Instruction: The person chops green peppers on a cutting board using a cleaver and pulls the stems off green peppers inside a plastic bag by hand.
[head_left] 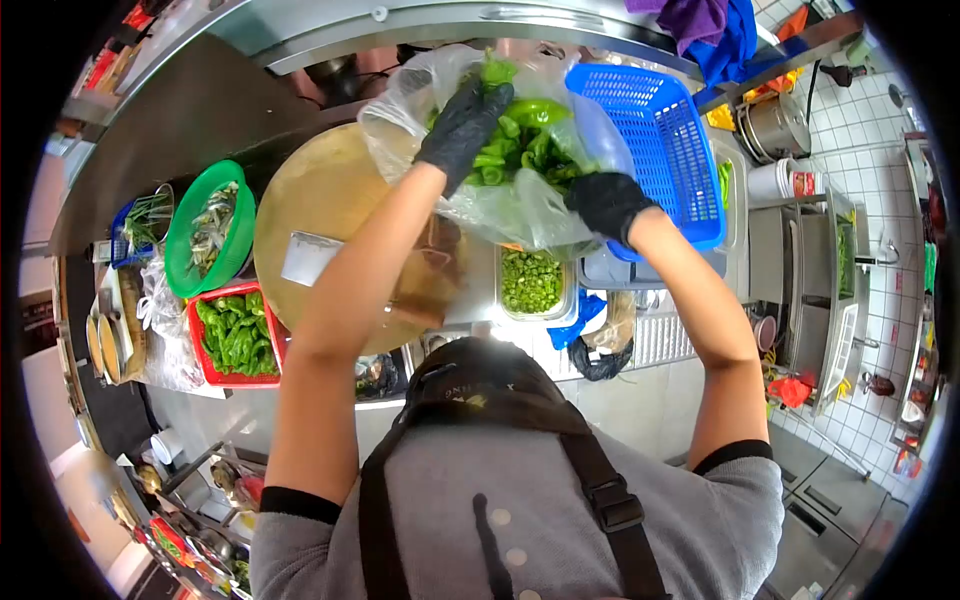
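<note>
Head view: only partial lettering shows on the cap, a few pale characters ending in what looks like an X; can't read the full word. White bucket at right has a red label, print too small to read. Hands are apart, both in black gloves. Left hand is over the bag's opening, fingers part-curled at the peppers, with a green piece by the fingertips; can't tell if it's gripped. Right hand is curled shut on the near right edge of the clear bag, fingertips hidden. Peppers sit inside the bag, between the hands. Blue basket is just right of the bag. Tub of chopped green bits is below the bag in view. Round board is at left, metal blade flat on it beside the left forearm. Red basket of green peppers and green basket with silvery contents are left of the board.
</note>
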